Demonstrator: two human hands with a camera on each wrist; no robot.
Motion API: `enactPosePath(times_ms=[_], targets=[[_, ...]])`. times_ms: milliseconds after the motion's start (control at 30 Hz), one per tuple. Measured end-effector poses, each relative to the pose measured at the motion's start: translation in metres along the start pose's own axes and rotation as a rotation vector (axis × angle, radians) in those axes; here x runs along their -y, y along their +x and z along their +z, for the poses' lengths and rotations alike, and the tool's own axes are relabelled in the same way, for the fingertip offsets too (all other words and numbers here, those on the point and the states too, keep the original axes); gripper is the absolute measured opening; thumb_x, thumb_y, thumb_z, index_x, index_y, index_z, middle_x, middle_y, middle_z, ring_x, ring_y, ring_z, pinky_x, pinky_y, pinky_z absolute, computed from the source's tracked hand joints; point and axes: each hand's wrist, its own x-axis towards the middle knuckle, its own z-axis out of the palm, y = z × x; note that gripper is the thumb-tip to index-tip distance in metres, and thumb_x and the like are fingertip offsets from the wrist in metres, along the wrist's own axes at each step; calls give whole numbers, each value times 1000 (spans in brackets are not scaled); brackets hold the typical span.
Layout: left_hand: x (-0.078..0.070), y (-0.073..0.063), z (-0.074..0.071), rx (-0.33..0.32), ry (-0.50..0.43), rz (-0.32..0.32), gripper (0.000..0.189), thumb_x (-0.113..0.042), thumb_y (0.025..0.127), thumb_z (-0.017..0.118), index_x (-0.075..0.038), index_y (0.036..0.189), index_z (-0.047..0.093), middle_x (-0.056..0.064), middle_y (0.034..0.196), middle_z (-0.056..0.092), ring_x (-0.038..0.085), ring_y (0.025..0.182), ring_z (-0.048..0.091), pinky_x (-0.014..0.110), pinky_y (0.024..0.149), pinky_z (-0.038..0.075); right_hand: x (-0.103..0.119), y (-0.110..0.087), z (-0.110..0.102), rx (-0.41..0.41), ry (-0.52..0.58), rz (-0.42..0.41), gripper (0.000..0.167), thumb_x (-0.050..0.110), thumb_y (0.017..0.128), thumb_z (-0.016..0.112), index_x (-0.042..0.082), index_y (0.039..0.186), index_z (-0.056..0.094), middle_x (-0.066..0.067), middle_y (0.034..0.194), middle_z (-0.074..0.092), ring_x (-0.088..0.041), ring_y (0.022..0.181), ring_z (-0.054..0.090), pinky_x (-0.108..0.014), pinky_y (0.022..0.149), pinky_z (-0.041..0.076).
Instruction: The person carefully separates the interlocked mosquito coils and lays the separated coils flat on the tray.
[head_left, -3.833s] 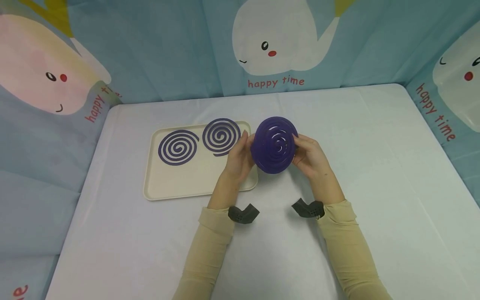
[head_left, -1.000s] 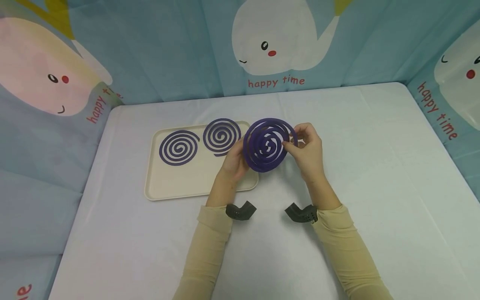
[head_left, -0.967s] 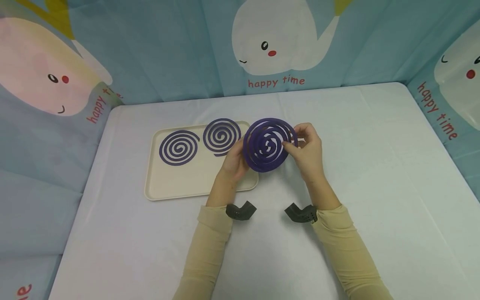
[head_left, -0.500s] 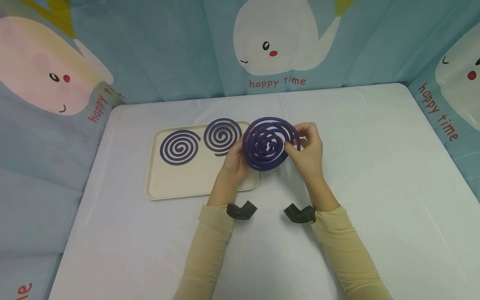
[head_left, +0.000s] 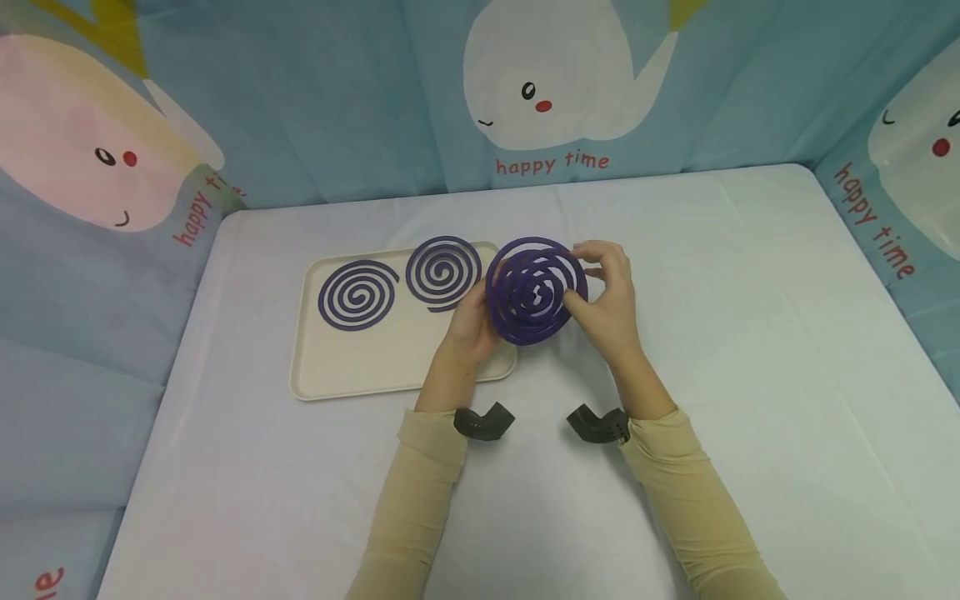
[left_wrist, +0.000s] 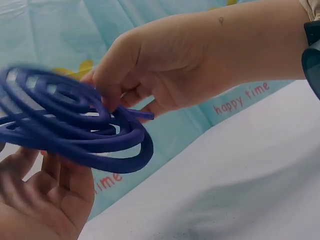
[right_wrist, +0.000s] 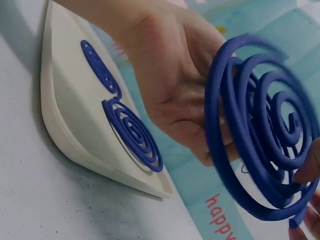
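Observation:
Two purple mosquito coils (head_left: 534, 293), partly interlocked, are held above the table between both hands. My left hand (head_left: 471, 325) holds them from the left and underneath; its fingertips are largely hidden behind the coils in the head view. With thumb and fingers, my right hand (head_left: 609, 308) pinches the right side of the coils. In the left wrist view, gaps show between the turns of the raised coils (left_wrist: 110, 145), and a loose coil end sticks out by the right fingers. Two flat single coils, one left (head_left: 358, 295) and one right (head_left: 442, 273), lie on the cream tray.
The cream tray (head_left: 352, 367) lies on the white-covered table (head_left: 750, 333), left of and partly under my left hand. A light blue curtain (head_left: 360, 100) with whale prints hangs behind and at the sides. Dark wrist cameras (head_left: 483, 422) sit on both wrists.
Several seconds ago the held coils were a tight solid disc; now their turns are spread apart with gaps between. In the last half second my right hand has shifted slightly left with the outer turn.

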Motion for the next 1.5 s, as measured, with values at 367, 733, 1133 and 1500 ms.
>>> enactPosePath(times_ms=[367, 733, 1133, 1500], targets=[[-4, -1, -5, 27, 58, 2, 34, -3, 100, 30, -9, 105, 63, 1, 87, 64, 10, 77, 63, 20, 72, 52, -39, 8, -15, 193, 290, -66, 32, -23, 71, 64, -14, 98, 50, 5, 94, 63, -14, 93, 57, -33, 97, 37], [-6, 1, -2, -128, 269, -61, 15, -1, 96, 46, -6, 96, 60, 1, 84, 64, 9, 73, 63, 19, 69, 53, -46, 9, -23, 263, 369, 16, 37, -23, 73, 64, 11, 82, 73, 1, 82, 70, -15, 82, 62, -30, 89, 45], [-16, -1, -5, -80, 345, -29, 41, 21, 85, 48, 12, 125, 45, 5, 94, 65, 13, 84, 65, 20, 77, 53, -47, 7, -32, 344, 381, 84, 40, -22, 73, 65, 16, 83, 72, 2, 82, 69, -12, 73, 65, -22, 67, 52], [-16, 1, -9, -119, 245, -90, 35, 15, 90, 44, 12, 125, 43, 9, 93, 66, 16, 81, 68, 24, 73, 56, -45, 6, -32, 429, 504, 14, 43, -26, 70, 61, 12, 82, 74, -2, 83, 71, -13, 75, 67, -24, 68, 55]])
